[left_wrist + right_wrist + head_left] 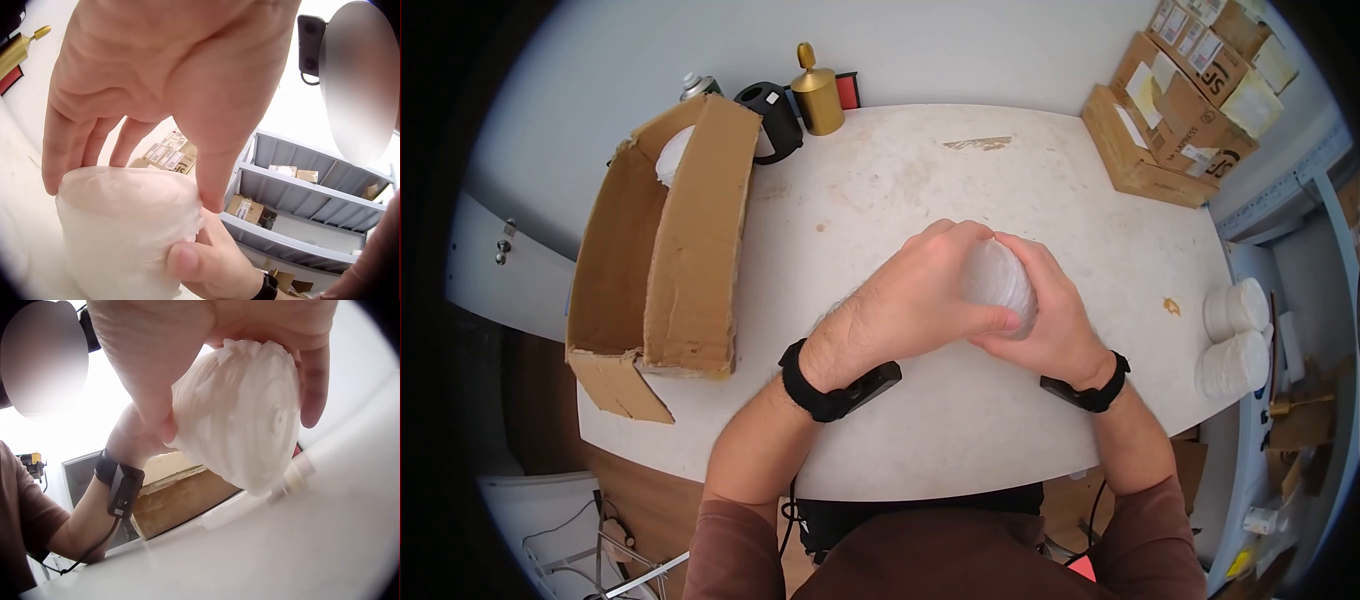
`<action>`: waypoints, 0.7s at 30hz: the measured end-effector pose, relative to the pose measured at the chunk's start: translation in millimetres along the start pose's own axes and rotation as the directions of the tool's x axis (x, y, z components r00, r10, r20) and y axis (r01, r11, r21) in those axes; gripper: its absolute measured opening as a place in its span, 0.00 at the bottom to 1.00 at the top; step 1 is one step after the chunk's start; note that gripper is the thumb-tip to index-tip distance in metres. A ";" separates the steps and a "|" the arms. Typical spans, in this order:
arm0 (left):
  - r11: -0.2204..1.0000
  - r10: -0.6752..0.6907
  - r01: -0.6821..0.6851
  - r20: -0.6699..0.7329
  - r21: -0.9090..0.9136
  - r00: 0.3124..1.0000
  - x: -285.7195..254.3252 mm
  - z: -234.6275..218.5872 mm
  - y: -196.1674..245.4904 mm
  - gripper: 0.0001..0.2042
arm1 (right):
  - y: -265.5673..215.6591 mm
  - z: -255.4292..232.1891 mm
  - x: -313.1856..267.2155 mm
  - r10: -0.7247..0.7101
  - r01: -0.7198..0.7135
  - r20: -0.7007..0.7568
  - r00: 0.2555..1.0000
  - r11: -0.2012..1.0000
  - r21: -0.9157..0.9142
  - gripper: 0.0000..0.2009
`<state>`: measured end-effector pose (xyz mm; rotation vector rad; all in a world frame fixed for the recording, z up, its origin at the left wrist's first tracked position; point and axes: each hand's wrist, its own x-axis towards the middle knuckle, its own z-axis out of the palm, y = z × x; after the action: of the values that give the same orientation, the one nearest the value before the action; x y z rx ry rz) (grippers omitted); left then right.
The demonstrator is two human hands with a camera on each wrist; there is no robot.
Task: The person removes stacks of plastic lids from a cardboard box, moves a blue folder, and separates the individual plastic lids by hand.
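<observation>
Hands (910, 295) — whitish, ridged roll (1000, 285).

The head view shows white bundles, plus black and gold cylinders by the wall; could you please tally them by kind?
White bundles clearly visible: 4 (one held, one boxed, two at right)
Black cylinder: 1
Gold cylinder: 1
Total: 6

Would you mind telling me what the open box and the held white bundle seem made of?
The open box looks like matt brown cardboard, given its frayed edges. The white bundle seems softly shiny, translucent plastic film with wrinkled, wound layers, though thin foam is possible.
</observation>
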<state>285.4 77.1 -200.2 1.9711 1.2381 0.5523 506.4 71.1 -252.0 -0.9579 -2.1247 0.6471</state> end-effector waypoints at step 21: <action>0.945 0.003 -0.035 -0.098 -0.324 0.995 -1.0 -25.5 -3.8 0.34 | 0.6 -4.4 0.3 -0.019 0.016 -0.052 0.998 0.998 -0.054 0.48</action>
<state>265.4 86.3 -186.8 1.6955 1.1045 0.8149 509.9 72.3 -249.5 -0.9733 -2.1110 0.5530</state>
